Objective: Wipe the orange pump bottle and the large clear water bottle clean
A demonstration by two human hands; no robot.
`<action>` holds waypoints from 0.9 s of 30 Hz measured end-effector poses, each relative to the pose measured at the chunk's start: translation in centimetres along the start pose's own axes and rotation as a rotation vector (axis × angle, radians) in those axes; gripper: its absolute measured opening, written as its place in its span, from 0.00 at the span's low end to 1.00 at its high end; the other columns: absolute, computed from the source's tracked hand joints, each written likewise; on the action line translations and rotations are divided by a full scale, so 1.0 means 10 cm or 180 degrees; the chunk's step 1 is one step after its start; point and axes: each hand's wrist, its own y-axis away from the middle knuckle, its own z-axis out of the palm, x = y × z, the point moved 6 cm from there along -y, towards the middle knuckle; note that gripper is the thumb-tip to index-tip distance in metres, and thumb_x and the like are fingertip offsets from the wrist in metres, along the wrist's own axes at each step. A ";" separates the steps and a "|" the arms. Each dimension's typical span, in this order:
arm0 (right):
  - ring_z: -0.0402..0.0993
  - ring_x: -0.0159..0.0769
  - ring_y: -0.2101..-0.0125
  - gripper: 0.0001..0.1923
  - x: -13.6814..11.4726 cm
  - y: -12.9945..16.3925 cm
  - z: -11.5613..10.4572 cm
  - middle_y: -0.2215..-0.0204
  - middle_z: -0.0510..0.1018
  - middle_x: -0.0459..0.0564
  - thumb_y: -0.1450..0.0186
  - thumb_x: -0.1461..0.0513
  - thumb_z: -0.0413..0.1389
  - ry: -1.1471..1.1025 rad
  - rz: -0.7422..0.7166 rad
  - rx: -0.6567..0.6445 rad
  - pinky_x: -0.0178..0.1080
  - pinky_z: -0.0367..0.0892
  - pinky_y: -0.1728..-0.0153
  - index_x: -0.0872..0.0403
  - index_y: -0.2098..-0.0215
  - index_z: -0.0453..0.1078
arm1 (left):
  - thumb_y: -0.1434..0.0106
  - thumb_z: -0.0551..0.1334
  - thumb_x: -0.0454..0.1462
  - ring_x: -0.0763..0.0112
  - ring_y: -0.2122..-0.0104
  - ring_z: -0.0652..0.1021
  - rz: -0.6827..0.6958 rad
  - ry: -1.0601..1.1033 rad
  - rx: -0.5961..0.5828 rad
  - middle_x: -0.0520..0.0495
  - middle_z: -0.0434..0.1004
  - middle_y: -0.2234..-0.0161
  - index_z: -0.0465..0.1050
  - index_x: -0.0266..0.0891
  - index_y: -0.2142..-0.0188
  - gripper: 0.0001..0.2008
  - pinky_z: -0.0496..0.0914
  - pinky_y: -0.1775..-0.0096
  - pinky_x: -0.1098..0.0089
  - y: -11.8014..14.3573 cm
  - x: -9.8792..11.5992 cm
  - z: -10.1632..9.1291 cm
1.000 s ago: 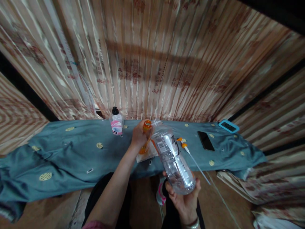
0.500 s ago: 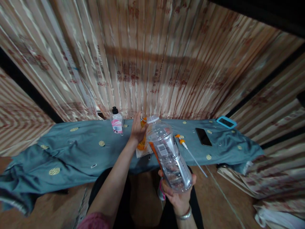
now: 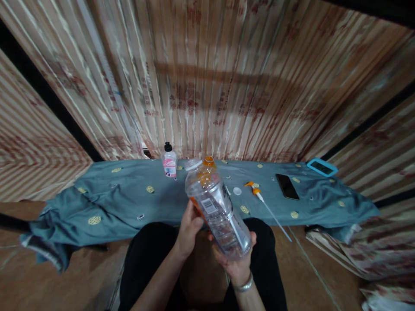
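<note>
Both of my hands hold a large clear plastic bottle (image 3: 216,211) over my lap, tilted with its mouth pointing away and to the left. My left hand (image 3: 189,228) grips its left side near the barcode label. My right hand (image 3: 236,261) cups its base from below. A little water sits in the bottle's lower end. Just beyond its mouth, a small orange bottle (image 3: 208,165) stands on the teal cloth (image 3: 113,196). A white cap (image 3: 237,191) lies on the cloth to the right.
On the cloth: a small bottle with a black cap and pink label (image 3: 169,160), an orange pump head with a long white tube (image 3: 259,196), a black phone (image 3: 287,186), a blue-framed device (image 3: 322,166). Striped curtains hang behind. Brown floor lies on both sides.
My left hand left the orange bottle and came back onto the side of the clear bottle. The clear bottle moved lower and closer to my lap. A white cap now shows on the cloth.
</note>
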 end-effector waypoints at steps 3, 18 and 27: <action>0.70 0.31 0.85 0.37 0.18 -0.05 -0.05 0.71 0.85 0.56 0.48 0.31 0.64 -0.0014 0.0204 0.0013 0.31 0.58 0.87 0.50 0.59 0.83 | 0.55 0.76 0.57 0.70 0.80 0.73 -0.0441 -0.0063 0.0019 0.52 0.75 0.78 0.77 0.38 0.62 0.30 0.71 0.77 0.69 0.16 -0.01 -0.02; 0.78 0.35 0.82 0.40 0.74 -0.44 -0.20 0.71 0.86 0.50 0.50 0.32 0.65 0.0152 0.1263 0.0463 0.32 0.68 0.84 0.54 0.56 0.77 | 0.63 0.77 0.46 0.68 0.76 0.78 -0.0594 -0.0250 0.1662 0.51 0.80 0.75 0.76 0.37 0.71 0.22 0.74 0.69 0.68 0.15 0.07 -0.79; 0.86 0.41 0.73 0.39 0.65 -0.43 -0.47 0.60 0.87 0.55 0.47 0.38 0.69 0.0760 0.1103 0.0755 0.33 0.77 0.78 0.54 0.50 0.69 | 0.65 0.78 0.45 0.66 0.72 0.79 -0.0089 -0.1276 0.2074 0.51 0.80 0.72 0.73 0.38 0.67 0.27 0.75 0.65 0.65 -0.14 0.24 -1.27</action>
